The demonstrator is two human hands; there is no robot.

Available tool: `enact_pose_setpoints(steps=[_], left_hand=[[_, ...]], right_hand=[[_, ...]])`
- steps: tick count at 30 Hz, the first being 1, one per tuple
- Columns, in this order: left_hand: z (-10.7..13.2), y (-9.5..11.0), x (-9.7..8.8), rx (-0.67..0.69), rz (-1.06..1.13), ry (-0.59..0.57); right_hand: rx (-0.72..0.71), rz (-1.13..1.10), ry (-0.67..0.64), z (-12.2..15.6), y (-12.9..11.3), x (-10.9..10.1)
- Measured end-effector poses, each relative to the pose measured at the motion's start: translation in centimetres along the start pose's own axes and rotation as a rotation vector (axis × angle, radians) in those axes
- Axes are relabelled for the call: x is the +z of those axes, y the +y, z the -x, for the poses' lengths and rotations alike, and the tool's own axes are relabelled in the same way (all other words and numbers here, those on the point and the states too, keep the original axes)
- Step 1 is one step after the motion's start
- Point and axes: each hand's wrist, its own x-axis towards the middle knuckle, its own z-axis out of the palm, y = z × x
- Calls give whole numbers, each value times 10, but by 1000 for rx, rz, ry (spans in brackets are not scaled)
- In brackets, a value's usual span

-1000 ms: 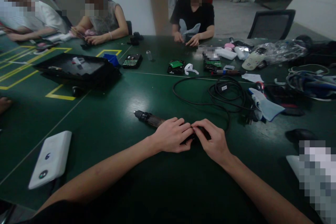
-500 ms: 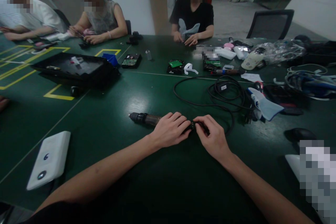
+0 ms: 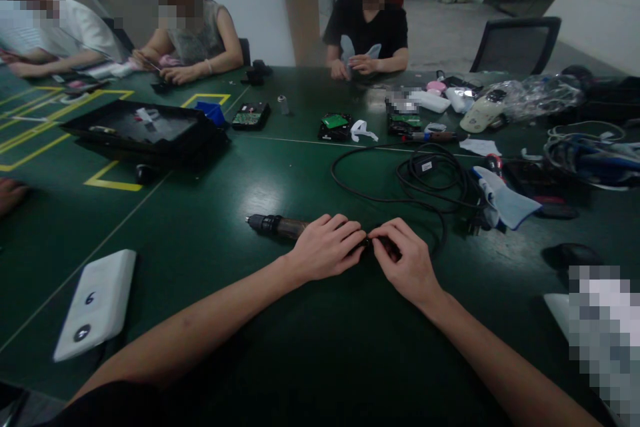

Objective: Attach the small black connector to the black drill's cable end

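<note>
A dark electric screwdriver [image 3: 283, 226] lies on the green table, its tip pointing left. My left hand [image 3: 327, 247] is closed over its body, near the rear end. At that end my right hand [image 3: 404, 257] pinches the black cable [image 3: 443, 230] or its plug, close against my left fingertips. The joint between plug and tool is mostly hidden by my fingers. From my right hand the cable runs back into loose loops on the table.
A black tray [image 3: 150, 140] stands at the left, and a white box marked 6 [image 3: 95, 303] lies nearer. Circuit-board units [image 3: 335, 123], a second screwdriver [image 3: 435, 137] and a glove [image 3: 505, 200] lie farther back. A co-worker [image 3: 367, 33] sits opposite; others sit at the left.
My hands have drawn slightly closer together at the tool's rear end. The co-worker opposite has lifted a hand, and a hand at the left edge has come farther into view.
</note>
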Motion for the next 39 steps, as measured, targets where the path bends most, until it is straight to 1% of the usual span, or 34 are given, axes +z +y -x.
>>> enact_pose_setpoints(steps=[8,15,17,20,23,26,29,33,36,39], left_hand=[[1,-1,1,14,-4,9],[-1,-1,0,40,-44,-19],[-1,-1,0,40,-52,-32],[-1,-1,0,35,-56,-35],[-1,-1,1,36,-55,-28],[-1,-1,3,36,-67,-18],[-1,0,5,36,-89,4],[1,1,7,21,-110,70],[2,-1,6,-18,-117,116],[3,-3,6,-49,-112,131]], right_hand=[[-16,-47,-8,1,-1,-2],[-9,-49,-52,2,-1,-2],[-12,-57,-34,2,0,-2],[-7,-62,37,3,2,-1],[20,12,104,4,3,-1],[24,169,145,7,4,-2],[90,287,138,9,6,-3],[202,349,124,11,9,-4],[233,299,100,11,11,-6],[232,97,72,9,11,-8]])
